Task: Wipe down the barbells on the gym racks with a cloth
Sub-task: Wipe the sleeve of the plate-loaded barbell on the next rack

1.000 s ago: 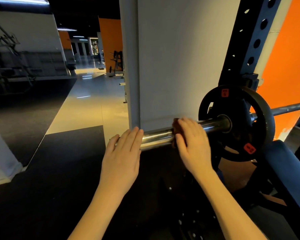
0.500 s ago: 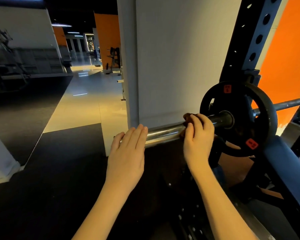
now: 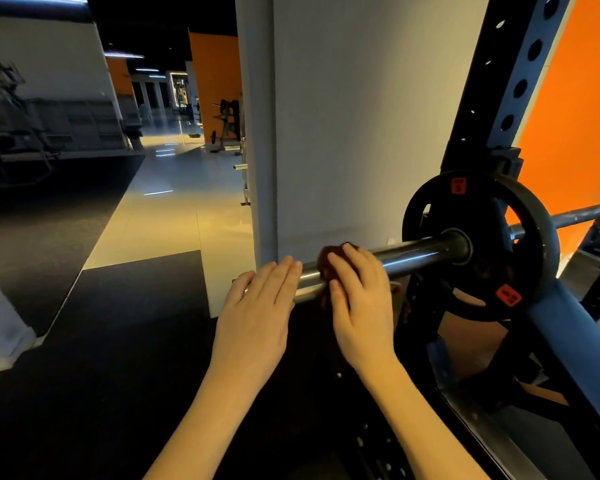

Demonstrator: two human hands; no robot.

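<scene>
a grey pillar stands left of an orange wall, black matting meeting glossy tiles.

Pretty dim in here overall. Most of the room left of the pillar is close to black, and the dark floor below it too. What light there is runs warm and yellowish, and my left hand and right hand come out among the brightest things in view. Way back past the pillar's left side, a few ceiling strip lights glow and smear streaks across the glossy tiled floor. Right of the pillar, the barbell has a thin glare line along its top and the orange wall looks oversaturated. The cloth is just a murky dark blob. The wide lens tilts the rack upright, and the far-off machines look soft.
</scene>
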